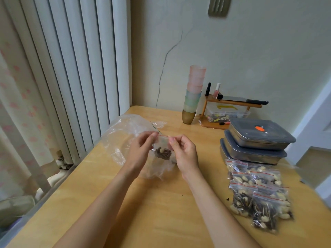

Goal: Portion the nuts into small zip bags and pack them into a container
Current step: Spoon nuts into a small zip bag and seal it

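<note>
A small clear zip bag (163, 149) with a red strip along its top hangs between my hands above the wooden table (161, 203). Dark seeds and a pale nut lie in its bottom. My left hand (141, 149) pinches the bag's top left corner. My right hand (184, 153) pinches the top right corner. Behind and under the bag lies a large crumpled clear plastic bag (123, 133). Several filled zip bags (258, 192) of nuts and seeds lie piled at the right. A stack of three metal containers with grey lids (258, 140) stands behind them.
A tall stack of pastel cups (194, 93) stands at the back by the wall. Beside it a small wooden shelf (231, 102) carries nail polish bottles and a knife, with a clear box under it. Vertical blinds run along the table's left edge.
</note>
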Available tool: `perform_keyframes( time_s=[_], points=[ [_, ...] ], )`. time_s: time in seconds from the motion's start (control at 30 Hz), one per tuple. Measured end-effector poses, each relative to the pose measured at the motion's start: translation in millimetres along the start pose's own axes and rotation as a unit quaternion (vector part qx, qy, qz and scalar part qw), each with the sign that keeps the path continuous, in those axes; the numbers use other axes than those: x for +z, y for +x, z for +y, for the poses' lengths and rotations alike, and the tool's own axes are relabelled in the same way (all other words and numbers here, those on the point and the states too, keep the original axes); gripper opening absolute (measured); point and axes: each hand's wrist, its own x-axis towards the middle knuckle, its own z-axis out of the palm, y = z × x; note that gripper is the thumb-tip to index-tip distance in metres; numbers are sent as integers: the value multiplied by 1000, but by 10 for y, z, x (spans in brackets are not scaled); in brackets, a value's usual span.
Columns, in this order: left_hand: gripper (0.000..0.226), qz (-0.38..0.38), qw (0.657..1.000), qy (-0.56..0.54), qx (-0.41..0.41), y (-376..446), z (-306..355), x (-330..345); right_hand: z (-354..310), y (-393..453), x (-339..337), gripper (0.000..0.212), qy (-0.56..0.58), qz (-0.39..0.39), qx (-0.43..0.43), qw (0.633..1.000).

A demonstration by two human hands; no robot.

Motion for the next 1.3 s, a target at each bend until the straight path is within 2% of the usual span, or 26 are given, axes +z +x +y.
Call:
perform_keyframes(
  time_s=[0.1,0.17,0.27,0.37,0.6,0.73,0.93,1.13,1.3],
  points=[
    [16,-58,998,21,22,-100,207,99,-149,-27,-5,14,-10,-21,-10,1000],
    [9,-46,998,18,38,-129,297,124,-256,-48,-55,13,-8,-25,-11,1000],
    [11,-19,998,38,47,-184,381,153,-403,-114,-138,15,1,-38,-8,999],
    [15,-45,998,5,37,-245,408,195,-514,-198,-218,20,2,-57,2,998],
    [19,-99,995,29,-14,-474,339,299,-598,-333,-527,13,-162,-39,16,986],
    [30,-135,990,16,-46,-611,331,409,-627,-450,-717,17,-174,-30,47,983],
    [31,-120,982,-73,-122,-784,327,657,-710,-668,-927,22,-137,-28,87,986],
    [36,-107,973,-121,-162,-893,306,816,-704,-829,-1070,20,-117,-43,123,985],
    [37,-76,977,-88,-178,-854,209,866,-708,-859,-1058,16,-106,-50,133,984]
  ],
)
